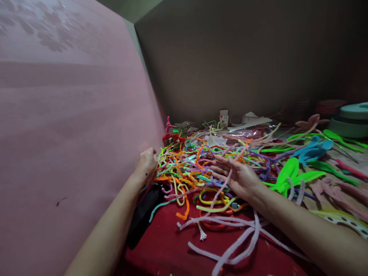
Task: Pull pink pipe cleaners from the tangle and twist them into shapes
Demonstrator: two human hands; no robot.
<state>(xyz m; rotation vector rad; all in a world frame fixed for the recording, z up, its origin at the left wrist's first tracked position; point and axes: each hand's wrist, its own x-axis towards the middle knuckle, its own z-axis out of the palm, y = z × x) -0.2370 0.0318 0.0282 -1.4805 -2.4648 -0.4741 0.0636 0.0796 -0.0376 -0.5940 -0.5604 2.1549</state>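
Note:
A tangled heap of many-coloured pipe cleaners (184, 165) lies between my hands. At the heap's left edge, beside the pink panel, my left hand (146, 163) is closed with its fingers curled; what they hold, if anything, is hidden. My right hand (237, 176) is on the right side of the heap, fingers stretched out and palm turned inward. A pink pipe cleaner (222, 188) runs across its fingers without a visible grip. Several pale lilac pipe cleaners (238, 241) lie loose nearer to me, below my right forearm.
A pink panel (86, 153) rises steeply at left. At right lie a bright green petal shape (287, 178), a blue one (312, 149) and a round green container (350, 120). Red cloth (172, 245) covers the near surface; a black item (146, 214) lies by my left forearm.

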